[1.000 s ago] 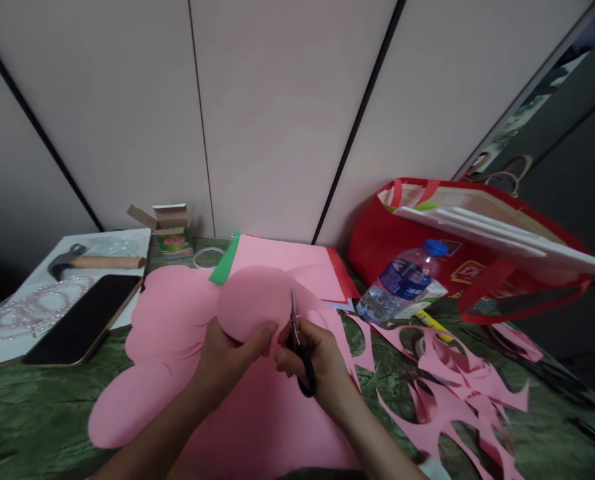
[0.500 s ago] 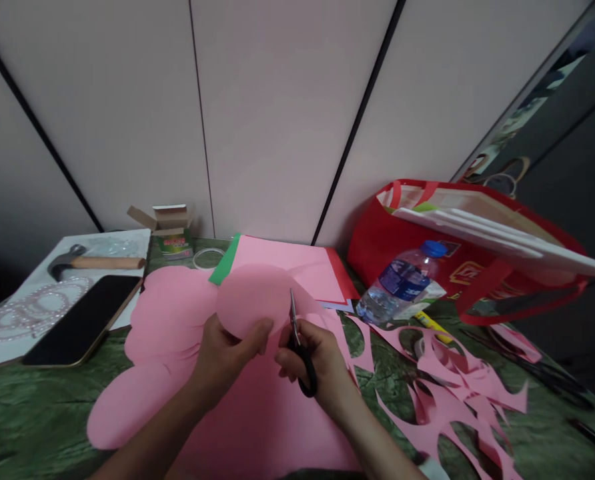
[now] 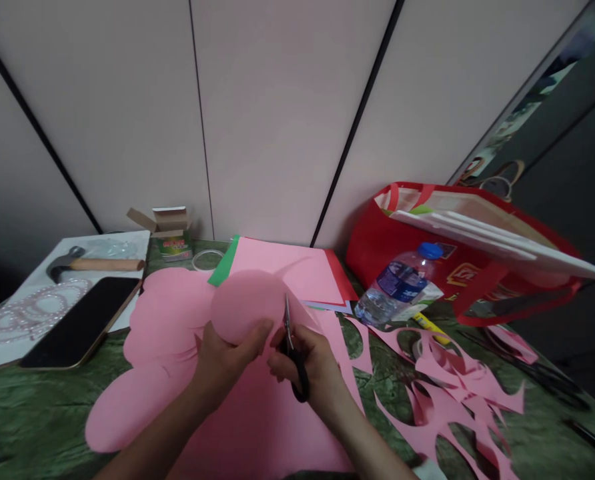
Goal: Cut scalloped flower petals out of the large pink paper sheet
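Between its thumb and fingers, my left hand (image 3: 230, 357) pinches the lower edge of a pink paper piece (image 3: 247, 303) with a rounded outline. My right hand (image 3: 307, 360) is closed around the black handles of a pair of scissors (image 3: 297, 370), blades pointing up at the right edge of the piece. Whether the blades are apart is hard to make out. Under both hands lies a large pink sheet (image 3: 272, 427). To the left, several rounded pink cutouts (image 3: 167, 317) overlap in a pile.
Pink paper scraps (image 3: 447, 427), a water bottle (image 3: 397, 283), a yellow glue stick (image 3: 430, 327) and a red bag (image 3: 377, 233) stand or lie on the right. On the left are a phone (image 3: 82, 323), a hammer (image 3: 102, 265), beads (image 3: 37, 310) and a small box (image 3: 172, 233).
Both hands have shifted slightly left with the pink paper piece. The scissors have moved a little left and down along the piece's right edge.
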Available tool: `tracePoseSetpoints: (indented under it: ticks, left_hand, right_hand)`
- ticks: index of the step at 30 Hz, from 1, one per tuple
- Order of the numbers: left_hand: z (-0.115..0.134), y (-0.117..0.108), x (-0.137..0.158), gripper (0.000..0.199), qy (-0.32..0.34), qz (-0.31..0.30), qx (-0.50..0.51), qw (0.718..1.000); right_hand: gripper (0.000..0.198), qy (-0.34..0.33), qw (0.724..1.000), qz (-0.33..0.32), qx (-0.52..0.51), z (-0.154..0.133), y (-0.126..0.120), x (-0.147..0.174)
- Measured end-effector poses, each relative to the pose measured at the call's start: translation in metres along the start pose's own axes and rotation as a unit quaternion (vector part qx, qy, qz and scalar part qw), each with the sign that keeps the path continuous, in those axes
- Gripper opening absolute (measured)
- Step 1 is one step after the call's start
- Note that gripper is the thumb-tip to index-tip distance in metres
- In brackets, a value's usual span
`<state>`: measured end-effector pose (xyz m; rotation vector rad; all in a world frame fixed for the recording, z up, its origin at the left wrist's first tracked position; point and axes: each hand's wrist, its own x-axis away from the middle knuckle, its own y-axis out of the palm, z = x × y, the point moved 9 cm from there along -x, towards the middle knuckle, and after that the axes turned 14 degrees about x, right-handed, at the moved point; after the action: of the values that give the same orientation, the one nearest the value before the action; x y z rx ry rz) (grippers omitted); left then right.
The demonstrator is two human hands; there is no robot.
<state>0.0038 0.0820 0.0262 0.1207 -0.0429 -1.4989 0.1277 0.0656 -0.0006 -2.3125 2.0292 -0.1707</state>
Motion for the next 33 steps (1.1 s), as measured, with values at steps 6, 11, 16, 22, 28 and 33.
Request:
tracePoseSetpoints:
  ticks: [6,11,16,22,28,33]
  left_hand:
    - [0.002,0.005,0.001,0.024,-0.003,-0.021,-0.015,1.0]
    - [0.0,0.006,0.0,0.016,-0.007,-0.032,-0.018,0.999]
    - [-0.002,0.006,0.001,0.021,-0.016,-0.034,-0.013,0.999]
    - [-0.005,0.004,0.001,0.027,-0.024,-0.035,-0.013,0.999]
    - [-0.004,0.003,-0.002,0.027,-0.016,-0.032,-0.007,0.999]
    - [0.0,0.004,-0.002,0.019,0.0,-0.035,-0.003,0.999]
  right_hand:
    - [0.027,-0.034,0.999,0.011,-0.033,-0.006,-0.006,-0.002]
    - [0.03,-0.023,0.999,0.005,-0.031,-0.005,-0.006,-0.002]
    - [0.03,-0.025,1.0,0.004,-0.017,-0.008,-0.006,-0.002]
    - [0.026,-0.032,0.999,-0.007,-0.018,-0.008,-0.006,-0.001]
    - [0.028,-0.005,1.0,0.002,-0.011,0.001,-0.009,-0.002]
    - [0.03,0.011,1.0,0.02,0.009,0.007,-0.011,-0.003]
